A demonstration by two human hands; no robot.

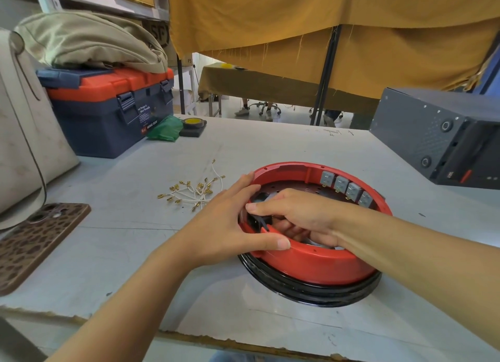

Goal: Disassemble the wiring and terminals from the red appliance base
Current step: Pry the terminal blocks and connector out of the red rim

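Observation:
The red appliance base (324,264) lies upside down on a black ring at the middle of the table. Several grey switch blocks (347,189) line its far inner wall. My left hand (230,223) grips the base's left rim, thumb along the outer wall, fingers over the edge. My right hand (295,215) reaches inside the base, its thumb pressing a black part (259,221) at the left inner wall; the curled fingers below are partly hidden. A pile of white wires with brass terminals (194,191) lies on the table left of the base.
A leopard-print phone (38,240) lies at the left edge. A blue and orange toolbox (113,110) stands at the back left with green plastic and a tape roll (193,123) beside it. A dark metal case (443,134) sits at the back right.

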